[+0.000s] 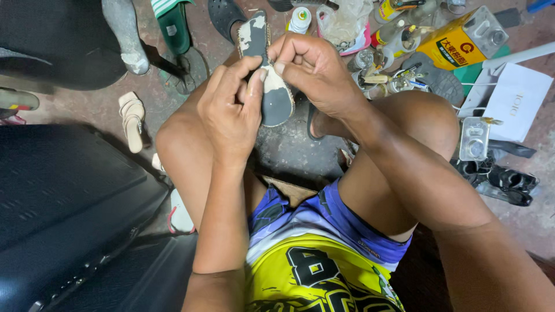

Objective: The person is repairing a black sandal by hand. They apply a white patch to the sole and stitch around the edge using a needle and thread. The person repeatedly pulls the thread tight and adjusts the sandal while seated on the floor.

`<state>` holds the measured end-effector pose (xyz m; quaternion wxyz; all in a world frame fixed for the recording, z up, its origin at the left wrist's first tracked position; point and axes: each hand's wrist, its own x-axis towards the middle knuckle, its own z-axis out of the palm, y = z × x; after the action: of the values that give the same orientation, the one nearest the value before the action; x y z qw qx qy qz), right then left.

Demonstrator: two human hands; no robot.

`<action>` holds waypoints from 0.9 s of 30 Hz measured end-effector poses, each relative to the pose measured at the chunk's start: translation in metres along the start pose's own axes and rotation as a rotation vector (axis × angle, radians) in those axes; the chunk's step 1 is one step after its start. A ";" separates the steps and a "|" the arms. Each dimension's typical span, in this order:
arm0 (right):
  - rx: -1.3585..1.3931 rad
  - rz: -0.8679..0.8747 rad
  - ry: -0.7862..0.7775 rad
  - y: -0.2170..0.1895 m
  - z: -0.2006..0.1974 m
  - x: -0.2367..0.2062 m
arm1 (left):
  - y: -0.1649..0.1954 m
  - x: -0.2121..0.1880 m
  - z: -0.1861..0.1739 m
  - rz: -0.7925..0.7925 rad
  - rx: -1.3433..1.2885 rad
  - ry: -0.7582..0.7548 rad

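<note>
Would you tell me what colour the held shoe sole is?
Dark grey sole with whitish patches, seen in the head view.

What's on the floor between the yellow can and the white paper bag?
In the head view, a dark sandal sole lies on the floor between the yellow can and the white paper bag.

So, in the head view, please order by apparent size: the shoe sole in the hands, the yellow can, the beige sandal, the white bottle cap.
1. Shoe sole, though nearest the camera.
2. Yellow can.
3. Beige sandal, close to the can; unsure.
4. White bottle cap.
</note>
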<state>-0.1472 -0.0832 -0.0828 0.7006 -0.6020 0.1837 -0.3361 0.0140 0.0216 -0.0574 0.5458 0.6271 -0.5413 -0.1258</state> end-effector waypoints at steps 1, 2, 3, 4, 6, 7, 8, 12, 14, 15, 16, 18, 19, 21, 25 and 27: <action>-0.004 -0.014 -0.005 -0.001 0.000 -0.001 | 0.001 0.000 0.000 0.005 0.024 -0.002; 0.002 -0.010 0.000 -0.002 0.000 -0.002 | 0.003 0.000 0.000 0.009 0.048 -0.007; 0.008 -0.004 0.005 -0.003 0.000 -0.002 | 0.004 -0.001 0.001 0.038 0.083 -0.004; 0.013 0.000 0.009 -0.005 0.001 -0.002 | 0.005 -0.001 0.001 0.068 0.118 0.001; 0.009 0.034 0.055 -0.009 0.001 -0.004 | 0.006 -0.001 0.001 0.122 0.181 0.012; 0.008 0.052 0.079 -0.011 0.002 -0.005 | 0.007 -0.001 0.001 0.144 0.208 0.016; 0.022 0.042 0.068 -0.012 0.003 -0.004 | 0.007 -0.001 0.000 0.166 0.236 0.021; -0.042 0.021 0.051 -0.017 0.005 -0.004 | 0.007 -0.002 -0.002 0.219 0.308 0.009; -0.138 0.021 0.065 -0.018 0.006 -0.004 | 0.006 -0.002 0.000 0.243 0.361 -0.003; -0.189 0.020 0.075 -0.019 0.007 -0.004 | 0.006 -0.003 0.001 0.238 0.377 -0.001; -0.240 0.021 0.084 -0.019 0.007 -0.004 | 0.006 -0.003 0.003 0.232 0.393 0.001; -0.261 0.047 0.098 -0.019 0.009 -0.005 | 0.004 -0.004 0.006 0.221 0.407 -0.003; -0.272 0.060 0.105 -0.018 0.009 -0.005 | 0.003 -0.004 0.007 0.216 0.404 -0.008; -0.290 0.073 0.110 -0.018 0.009 -0.007 | 0.000 -0.005 0.008 0.199 0.375 -0.015; -0.247 0.109 0.092 -0.017 0.005 -0.006 | -0.006 -0.007 0.010 0.098 0.199 -0.034; -0.228 0.115 0.074 -0.017 0.004 -0.005 | -0.008 -0.007 0.013 0.010 0.072 -0.028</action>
<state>-0.1521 -0.0782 -0.0663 0.6386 -0.6533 0.2807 -0.2943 0.0067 0.0186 -0.0719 0.5157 0.6419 -0.5563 -0.1121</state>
